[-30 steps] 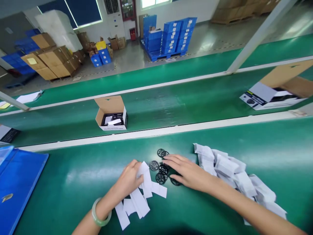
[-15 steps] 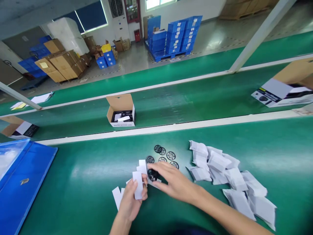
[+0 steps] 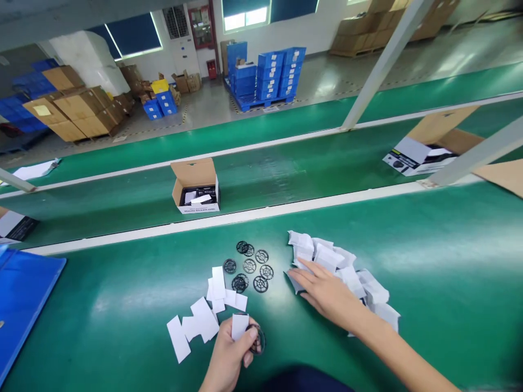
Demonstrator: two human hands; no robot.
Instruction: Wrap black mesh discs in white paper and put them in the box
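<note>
Black ring point(image 3: 258, 340) and white card point(image 3: 239, 325) pinched together in my left hand point(image 3: 229, 356), bottom centre | right hand point(image 3: 327, 294) open, fingers spread on white pouches point(image 3: 347, 272), centre right | seven rings point(image 3: 249, 265) loose on green belt point(image 3: 122, 283), cards point(image 3: 196, 326) unpaired: most left.

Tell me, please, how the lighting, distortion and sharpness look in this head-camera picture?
Head view: even overhead light, with soft glare streaks on the green table and shiny floor; wide-angle bending curves the belt edges and the white post; the left hand, its white slip and the right hand on the white pouches look reasonably sharp, with faint shadows.
</note>
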